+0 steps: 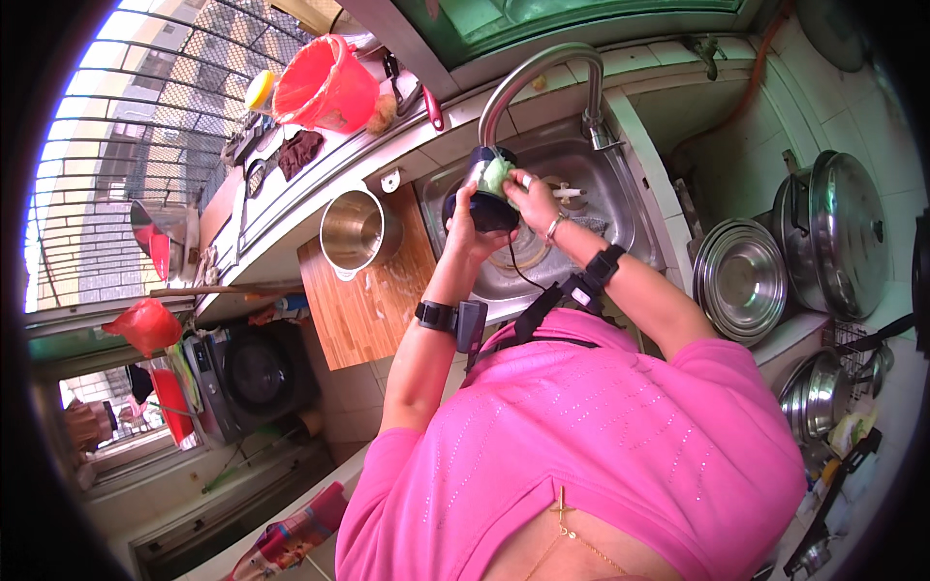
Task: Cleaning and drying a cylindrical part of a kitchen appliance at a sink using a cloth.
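Over the stainless steel sink (639,225), my left hand (468,229) holds a dark vessel with a shiny metal side (476,171), tilted beneath the curved faucet (501,94). My right hand (532,200) presses a pale green scrubber (498,174) against its side. The vessel's wide dark end lies by my left palm, so part of that hand's grip is hidden. A white-handled item (569,193) and other things lie in the sink below my hands; their kinds are hard to tell.
A steel pot (354,231) rests on the wet wooden board (349,312) left of the sink. Stacked steel bowls (741,279) and a large lidded pot (846,236) stand at the right. A red bucket (327,87) is on the window ledge. A second basin (734,131) adjoins the sink.
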A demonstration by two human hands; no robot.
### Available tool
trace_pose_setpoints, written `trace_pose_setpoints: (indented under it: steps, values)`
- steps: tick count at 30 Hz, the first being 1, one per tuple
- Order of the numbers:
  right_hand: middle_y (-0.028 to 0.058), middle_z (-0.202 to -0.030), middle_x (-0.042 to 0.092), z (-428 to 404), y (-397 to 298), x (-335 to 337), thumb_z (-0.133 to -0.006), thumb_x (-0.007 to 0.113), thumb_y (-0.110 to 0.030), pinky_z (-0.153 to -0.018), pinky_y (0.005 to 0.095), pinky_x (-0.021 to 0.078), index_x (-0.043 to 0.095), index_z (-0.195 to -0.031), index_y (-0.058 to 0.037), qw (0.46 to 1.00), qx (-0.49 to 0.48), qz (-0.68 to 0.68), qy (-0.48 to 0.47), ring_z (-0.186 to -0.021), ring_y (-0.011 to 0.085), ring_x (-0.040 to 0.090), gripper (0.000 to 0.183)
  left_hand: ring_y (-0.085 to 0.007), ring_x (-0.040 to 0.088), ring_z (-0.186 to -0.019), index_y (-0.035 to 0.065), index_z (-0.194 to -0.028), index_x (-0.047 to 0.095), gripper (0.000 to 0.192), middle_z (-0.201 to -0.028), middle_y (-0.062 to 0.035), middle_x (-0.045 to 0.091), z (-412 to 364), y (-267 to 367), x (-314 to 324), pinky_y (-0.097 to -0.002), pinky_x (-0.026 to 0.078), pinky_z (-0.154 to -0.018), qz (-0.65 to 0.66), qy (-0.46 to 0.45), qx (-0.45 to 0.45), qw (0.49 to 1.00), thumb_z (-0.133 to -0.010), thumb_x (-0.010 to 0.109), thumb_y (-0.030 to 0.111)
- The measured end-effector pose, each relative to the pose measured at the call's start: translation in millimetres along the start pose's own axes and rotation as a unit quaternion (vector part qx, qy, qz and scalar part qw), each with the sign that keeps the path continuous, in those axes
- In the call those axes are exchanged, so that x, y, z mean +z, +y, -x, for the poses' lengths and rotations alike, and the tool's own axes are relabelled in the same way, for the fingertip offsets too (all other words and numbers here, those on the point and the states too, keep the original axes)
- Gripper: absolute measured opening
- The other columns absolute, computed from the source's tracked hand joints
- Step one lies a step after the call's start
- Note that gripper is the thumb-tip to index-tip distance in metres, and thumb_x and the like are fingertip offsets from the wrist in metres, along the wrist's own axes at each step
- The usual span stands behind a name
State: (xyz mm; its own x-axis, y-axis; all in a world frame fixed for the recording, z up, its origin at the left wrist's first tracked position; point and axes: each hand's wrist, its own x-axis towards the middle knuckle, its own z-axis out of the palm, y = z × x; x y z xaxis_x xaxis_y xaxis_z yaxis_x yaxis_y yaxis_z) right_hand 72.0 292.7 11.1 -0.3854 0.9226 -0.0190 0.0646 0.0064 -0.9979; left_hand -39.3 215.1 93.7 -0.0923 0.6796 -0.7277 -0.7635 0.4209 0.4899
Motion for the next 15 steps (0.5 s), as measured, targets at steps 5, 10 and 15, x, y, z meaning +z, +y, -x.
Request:
trace_pose_setpoints:
  steps: [5, 10, 15]
  values:
    - [0.0109, -0.094, 0.065, -2.9, 8.6, -0.6, -0.093, 0.056, -0.026, -0.077, 0.0326, 0.0469, 0.062, -0.105, -0.0065, 0.995, 0.067, -0.063, 0.037, -0.086, 0.0196, 0.062, 0.023, -0.0333, 0.062, -0.089, 0.0060, -0.115, 0.054, 0.067, -0.102, -0.0147, 0.062, 0.2, -7.9, -4.6, -0.0469, 0.053, -0.076, -0.012, 0.022, -0.004, 1.000, -0.077, 0.058, 0.061]
    - [0.0005, -0.103, 0.062, -24.9, 11.1, -17.5, -0.098, 0.049, -0.028, -0.086, 0.0342, 0.0474, 0.055, -0.112, -0.0132, 0.880, 0.214, -0.423, -0.001, -0.095, 0.0153, 0.059, 0.021, -0.0365, 0.061, -0.091, 0.0012, -0.119, 0.052, 0.073, -0.102, -0.0178, 0.062, 14.5, -10.9, 5.8, -0.0499, 0.053, -0.080, 0.031, -0.061, -0.021, 0.997, -0.078, 0.057, 0.061]
    - [0.0060, -0.115, 0.063, -16.8, 1.8, -22.9, -0.098, 0.044, -0.039, -0.099, 0.0434, 0.0431, 0.058, -0.115, -0.0141, 0.761, 0.333, -0.547, -0.103, -0.108, 0.0258, 0.058, 0.033, -0.0391, 0.060, -0.096, 0.0001, -0.123, 0.048, 0.079, -0.113, -0.0217, 0.058, 15.7, -15.9, -9.2, -0.0487, 0.054, -0.080, 0.094, -0.120, -0.050, 0.987, -0.077, 0.056, 0.063]
